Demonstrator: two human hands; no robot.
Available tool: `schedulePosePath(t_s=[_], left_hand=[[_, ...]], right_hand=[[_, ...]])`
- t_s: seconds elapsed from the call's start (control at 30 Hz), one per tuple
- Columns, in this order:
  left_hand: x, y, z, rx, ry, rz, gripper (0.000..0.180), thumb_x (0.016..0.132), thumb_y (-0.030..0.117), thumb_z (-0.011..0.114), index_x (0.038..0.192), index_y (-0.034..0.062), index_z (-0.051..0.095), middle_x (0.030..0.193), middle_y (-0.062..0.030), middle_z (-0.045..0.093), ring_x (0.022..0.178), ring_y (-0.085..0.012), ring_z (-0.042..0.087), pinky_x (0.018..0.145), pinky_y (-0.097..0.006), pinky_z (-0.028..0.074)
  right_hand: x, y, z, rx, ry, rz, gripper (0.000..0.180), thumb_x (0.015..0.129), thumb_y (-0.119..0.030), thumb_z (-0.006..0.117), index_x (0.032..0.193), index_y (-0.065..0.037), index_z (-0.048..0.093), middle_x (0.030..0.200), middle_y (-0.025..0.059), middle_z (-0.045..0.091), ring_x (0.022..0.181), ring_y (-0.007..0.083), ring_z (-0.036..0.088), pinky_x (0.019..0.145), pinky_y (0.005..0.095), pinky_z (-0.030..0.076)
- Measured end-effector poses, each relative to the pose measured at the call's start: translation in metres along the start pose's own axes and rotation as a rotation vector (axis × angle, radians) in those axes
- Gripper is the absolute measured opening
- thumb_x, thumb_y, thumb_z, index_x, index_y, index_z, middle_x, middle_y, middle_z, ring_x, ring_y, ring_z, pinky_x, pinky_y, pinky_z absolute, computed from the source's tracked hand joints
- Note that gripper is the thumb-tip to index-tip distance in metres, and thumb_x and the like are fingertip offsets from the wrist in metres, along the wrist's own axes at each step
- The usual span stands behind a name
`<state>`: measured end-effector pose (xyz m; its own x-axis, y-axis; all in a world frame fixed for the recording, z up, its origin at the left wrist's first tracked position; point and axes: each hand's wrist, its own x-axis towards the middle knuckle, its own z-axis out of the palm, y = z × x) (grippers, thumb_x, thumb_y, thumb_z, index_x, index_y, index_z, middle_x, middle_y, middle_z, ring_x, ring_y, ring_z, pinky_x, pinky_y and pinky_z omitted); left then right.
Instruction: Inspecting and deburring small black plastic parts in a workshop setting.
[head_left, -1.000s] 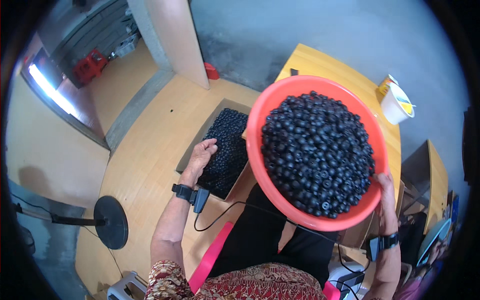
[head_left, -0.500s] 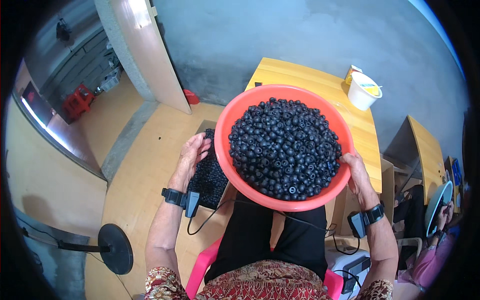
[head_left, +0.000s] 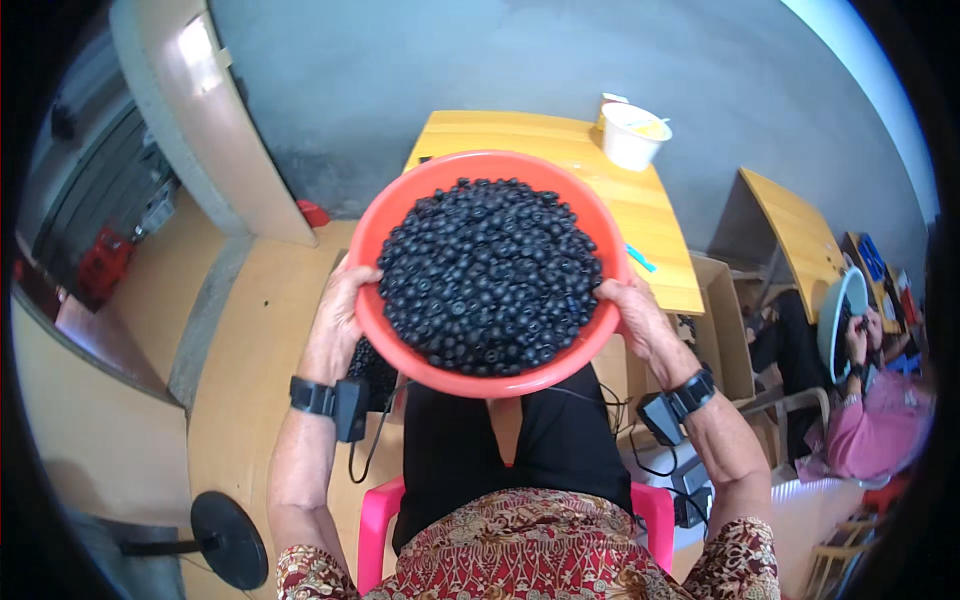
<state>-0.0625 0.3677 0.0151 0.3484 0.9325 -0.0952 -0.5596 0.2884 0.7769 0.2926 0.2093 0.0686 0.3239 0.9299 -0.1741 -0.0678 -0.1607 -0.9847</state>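
Note:
A wide red plastic basin (head_left: 490,384) is held above my lap, heaped with small round black pieces (head_left: 485,270), some showing a hole like beads. My left hand (head_left: 343,300) grips its left rim, thumb over the edge and the other fingers hidden beneath. On the opposite side, my right hand (head_left: 640,312) clasps the rim in the same way. More black pieces (head_left: 372,375) lie in a box below my left forearm, mostly covered by the basin and arm.
Beyond the basin stands a yellow wooden table (head_left: 665,270) bearing a white tub (head_left: 634,140) and a blue tool (head_left: 640,258). An open cardboard box (head_left: 725,330) sits at right. Further right, a person in pink (head_left: 880,425) works over a light-blue basin (head_left: 832,320). Cables hang from my wrist devices.
My left hand has gone from beside the basin to gripping its left rim. My view has turned to the right, and the basin sits further left in it.

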Motion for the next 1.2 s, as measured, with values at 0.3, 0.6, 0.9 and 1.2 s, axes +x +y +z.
schedulePosePath(t_s=[0.3,0.6,0.9,1.2], left_hand=[[-0.014,-0.003,0.009,0.057,0.098,-0.058,0.064,0.074,-0.008,0.050,0.138,0.0018,0.051,0.122,-0.0098,0.066,0.104,-0.0219,0.067,0.094,-0.038,0.056],[-0.014,0.000,0.015,0.098,0.165,-0.103,0.064,0.076,-0.011,0.046,0.138,0.0033,0.051,0.126,-0.0085,0.063,0.108,-0.0187,0.065,0.096,-0.035,0.055],[-0.014,0.007,0.018,0.050,0.158,-0.152,0.063,0.079,-0.014,0.047,0.138,0.0057,0.051,0.123,-0.0075,0.064,0.103,-0.0168,0.065,0.092,-0.033,0.056],[-0.015,0.007,0.019,0.117,0.161,-0.150,0.060,0.082,-0.013,0.048,0.139,0.0053,0.050,0.125,-0.0073,0.063,0.105,-0.0163,0.065,0.094,-0.033,0.055]], right_hand=[[-0.002,-0.012,0.007,0.017,0.084,0.059,0.067,0.077,0.006,0.055,0.143,-0.005,0.051,0.111,0.0026,0.063,0.092,0.0113,0.060,0.081,0.0276,0.051],[-0.004,-0.001,0.005,0.133,0.108,0.113,0.063,0.081,0.011,0.056,0.142,-0.004,0.052,0.116,0.0016,0.066,0.098,0.0112,0.064,0.089,0.0282,0.053],[-0.004,-0.003,0.001,0.135,0.102,0.198,0.062,0.082,0.012,0.057,0.141,-0.005,0.050,0.119,0.0019,0.065,0.101,0.0116,0.063,0.090,0.0295,0.053],[0.000,-0.011,-0.006,-0.115,0.080,0.125,0.063,0.090,-0.004,0.065,0.149,-0.004,0.042,0.123,0.0049,0.064,0.107,0.0149,0.062,0.094,0.0303,0.052]])
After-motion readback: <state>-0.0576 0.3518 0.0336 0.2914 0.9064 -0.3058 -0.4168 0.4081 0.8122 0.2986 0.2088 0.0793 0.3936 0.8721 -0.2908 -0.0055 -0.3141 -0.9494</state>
